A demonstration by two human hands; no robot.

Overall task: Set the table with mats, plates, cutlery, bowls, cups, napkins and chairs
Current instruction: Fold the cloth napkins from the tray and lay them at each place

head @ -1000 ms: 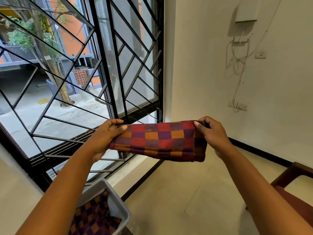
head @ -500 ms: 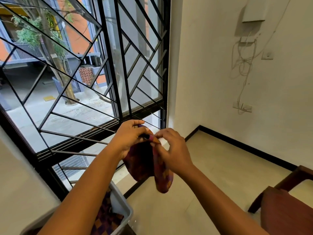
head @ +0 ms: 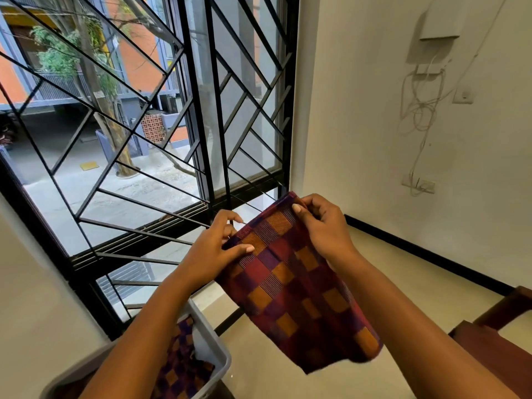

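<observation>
Napkin (head: 299,286) hangs in the air, both hands pinching its top edge: left hand (head: 213,249), right hand (head: 322,226). More cloth waits in the bin (head: 213,349). No set table shows yet.

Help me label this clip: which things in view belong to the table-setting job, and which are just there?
Belongs to the job:
checked napkin, held by left hand and right hand
grey bin with more checked cloth
wooden chair

Just there:
window grille
wall cables

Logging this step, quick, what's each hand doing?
Left hand: pinching the checked maroon-and-orange woven cloth at its top edge.
Right hand: pinching the same cloth.
</observation>
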